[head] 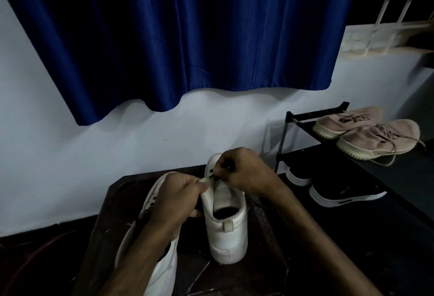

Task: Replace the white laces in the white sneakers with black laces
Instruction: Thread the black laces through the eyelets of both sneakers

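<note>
Sneakers, white: two, on the dark table (110,204). One upright sneaker (226,232), heel toward me; one tipped sneaker (164,272), on its side, just left of it. My left hand (178,199) grips the upright sneaker's left eyelet flap. My right hand (242,171) pinches a black lace (213,174) at its top eyelets. Pink shoes (375,138): two, atop the rack (291,119). Black shoes (340,194): two, beneath.

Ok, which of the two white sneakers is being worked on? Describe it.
Below the blue curtain sits a dark table holding two white sneakers. Take the upright sneaker, heel toward the camera, left hand and right hand at its eyelets. The other sneaker lies tilted beneath the left forearm.
</note>
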Demonstrator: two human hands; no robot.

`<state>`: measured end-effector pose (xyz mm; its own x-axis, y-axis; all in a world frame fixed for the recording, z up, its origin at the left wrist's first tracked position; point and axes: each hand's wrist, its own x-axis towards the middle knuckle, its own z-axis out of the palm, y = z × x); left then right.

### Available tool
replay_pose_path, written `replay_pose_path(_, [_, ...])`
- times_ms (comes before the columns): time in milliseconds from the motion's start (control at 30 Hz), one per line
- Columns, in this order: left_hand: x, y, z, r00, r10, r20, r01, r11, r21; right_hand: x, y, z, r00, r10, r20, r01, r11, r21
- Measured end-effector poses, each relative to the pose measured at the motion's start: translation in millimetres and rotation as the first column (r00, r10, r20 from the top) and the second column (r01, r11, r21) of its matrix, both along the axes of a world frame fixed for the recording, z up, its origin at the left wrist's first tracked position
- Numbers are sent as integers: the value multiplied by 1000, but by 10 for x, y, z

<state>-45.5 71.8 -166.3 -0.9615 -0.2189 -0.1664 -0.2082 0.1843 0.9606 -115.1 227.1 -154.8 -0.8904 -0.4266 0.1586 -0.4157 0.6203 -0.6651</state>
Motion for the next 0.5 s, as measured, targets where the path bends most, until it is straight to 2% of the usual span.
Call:
replay_pose_path(100, [40, 82, -67, 996, 67, -59, -69, 996, -49, 47, -40, -23, 995, -85, -53, 90, 989, 118])
replay_pose_path(200, [69, 165, -153, 985, 98, -143, -116, 985, -126, 47, -7, -18, 985, -161, -63, 169, 973, 155])
replay_pose_path(300, [91, 213, -196, 972, 142, -187, -162, 982, -94, 60, 20, -15, 983, -179, -37, 183, 973, 140])
replay_pose_path(400, [68, 201, -235, 977, 116, -178, -121, 992, -18, 67, -3, -24, 983, -181, -37, 185, 972, 143])
replay_pose_path(500, [28, 175, -267, 978, 93, -187, -102, 994, -38, 60, -11, -34, 981, -187, -58, 195, 965, 178])
